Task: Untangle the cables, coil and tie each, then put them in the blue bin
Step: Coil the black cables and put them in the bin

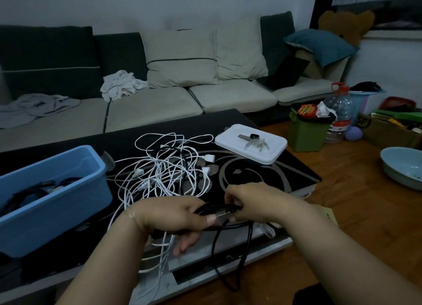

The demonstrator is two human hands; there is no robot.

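Both hands grip 1 black cable (219,210) over the table's (285,181) near edge: left hand (173,215) clasping the gathered loops, right hand (249,202) pinching them. It looks limp and springy, best held mid-bundle. White cables (164,167) lie tangled mid-table; the blue bin (54,199) sits at the left edge.

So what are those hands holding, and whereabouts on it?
Both hold a black cable: the left hand grips its gathered loops, the right hand pinches the bundle's other end. Its tail hangs off the table.

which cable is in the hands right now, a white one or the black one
The black cable: both the left hand and right hand grip it. The white cables lie tangled on the table.
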